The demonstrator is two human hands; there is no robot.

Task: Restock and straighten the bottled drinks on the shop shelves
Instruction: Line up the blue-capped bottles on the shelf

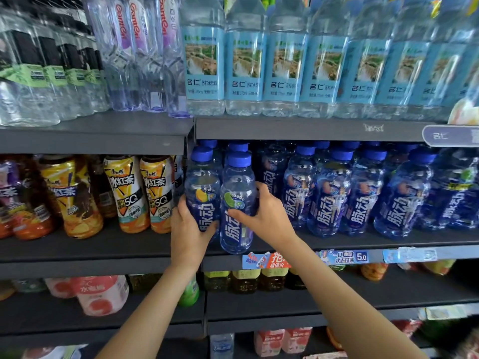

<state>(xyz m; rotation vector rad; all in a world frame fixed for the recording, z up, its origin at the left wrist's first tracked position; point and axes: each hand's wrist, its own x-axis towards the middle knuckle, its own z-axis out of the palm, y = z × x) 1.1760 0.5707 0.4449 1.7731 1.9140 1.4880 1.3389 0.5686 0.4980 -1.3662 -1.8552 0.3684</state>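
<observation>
Dark shelf (337,242) – blue bottles fill its back, with bare room along the front edge. Left hand (188,229) grips one blue bottle (202,187) near the shelf's left end – right hand (264,216) grips the next bottle (237,193).

tea bottles (129,193) left | sports-drink bottles (331,193) right | water bottles (285,68) above

Two upright blue-capped bottles (237,203), shelf-front

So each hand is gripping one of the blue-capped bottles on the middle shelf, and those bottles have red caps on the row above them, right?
Not quite. The head view shows the left hand and right hand each gripping a blue-capped bottle on the middle shelf, but the row above holds light-blue-labelled water bottles; no red caps are visible.
</observation>
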